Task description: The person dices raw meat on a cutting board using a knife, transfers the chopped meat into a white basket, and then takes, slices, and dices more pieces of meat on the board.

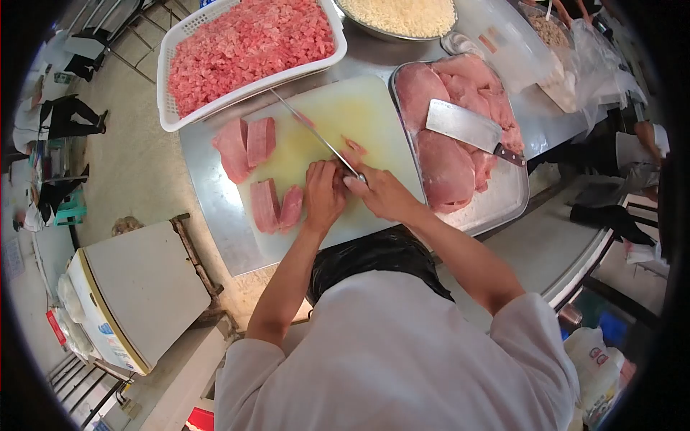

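My right hand (pixel 384 194) is wrapped round the handle of a long, thin knife (pixel 314 131). Its blade points away to the upper left across the pale cutting board (pixel 352 97). Close beside it, my left hand (pixel 323 190) rests on the board with curled fingers; what lies under them is hidden. Small meat scraps (pixel 353 147) lie just beyond the hands. To the left are thick chunks of raw meat: a pair at the far side, one of them a larger piece (pixel 232 149), and nearer me a block (pixel 264 206) beside a smaller piece (pixel 291 206).
A white basket (pixel 164 93) of diced meat stands at the back left, a metal bowl (pixel 392 32) of pale chopped bits behind. On the right, a tray (pixel 496 215) holds large meat slabs (pixel 445 169) with a cleaver (pixel 463 126) on top. Other people stand farther off.
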A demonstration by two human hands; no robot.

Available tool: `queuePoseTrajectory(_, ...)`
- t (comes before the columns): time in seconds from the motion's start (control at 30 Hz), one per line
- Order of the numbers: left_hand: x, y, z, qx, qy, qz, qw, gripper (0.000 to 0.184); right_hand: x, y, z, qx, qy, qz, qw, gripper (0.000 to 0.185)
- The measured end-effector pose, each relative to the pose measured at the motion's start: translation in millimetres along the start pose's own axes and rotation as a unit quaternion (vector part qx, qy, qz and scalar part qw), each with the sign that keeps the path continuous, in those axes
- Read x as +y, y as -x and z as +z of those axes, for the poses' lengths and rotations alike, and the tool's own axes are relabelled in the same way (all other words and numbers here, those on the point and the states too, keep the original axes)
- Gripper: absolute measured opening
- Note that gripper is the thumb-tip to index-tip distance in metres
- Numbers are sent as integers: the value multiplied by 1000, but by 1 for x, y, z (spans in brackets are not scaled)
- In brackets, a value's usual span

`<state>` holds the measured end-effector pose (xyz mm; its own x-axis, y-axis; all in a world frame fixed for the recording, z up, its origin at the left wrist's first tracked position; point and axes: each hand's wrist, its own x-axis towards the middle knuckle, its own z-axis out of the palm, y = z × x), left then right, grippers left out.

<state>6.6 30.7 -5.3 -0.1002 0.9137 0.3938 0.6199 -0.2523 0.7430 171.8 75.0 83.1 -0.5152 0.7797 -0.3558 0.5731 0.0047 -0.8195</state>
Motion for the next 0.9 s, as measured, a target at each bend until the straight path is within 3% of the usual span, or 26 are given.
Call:
queuePoseTrajectory(0.07, -7, 8, 2, 13, 16, 3, 1000, 24, -16, 8, -10, -21, -9, 54, 998, 47)
queuePoseTrajectory(0.3, 2, 4, -6, -2, -16, -15, 1000, 16, -37, 110, -44, -81, -16, 175, 981, 48)
queuePoseTrajectory(0.43, -1, 2, -3, -19, -17, -10, 1000, 15, -19, 107, -31, -51, 1, 134, 990, 48)
queuePoseTrajectory(0.6, -2, -1, -3, -24, -29, -9, 999, 14, -41, 61, -28, -97, -69, 201, 972, 45)
queuePoseTrajectory(0.83, 0, 0, -3, -27, -22, -14, 999, 14, -27, 92, -35, -117, -126, 245, 954, 49)
queuePoseTrajectory(0.9, -2, -2, -4, -34, -34, -18, 999, 14, -15, 75, -24, -107, -109, 198, 968, 49)
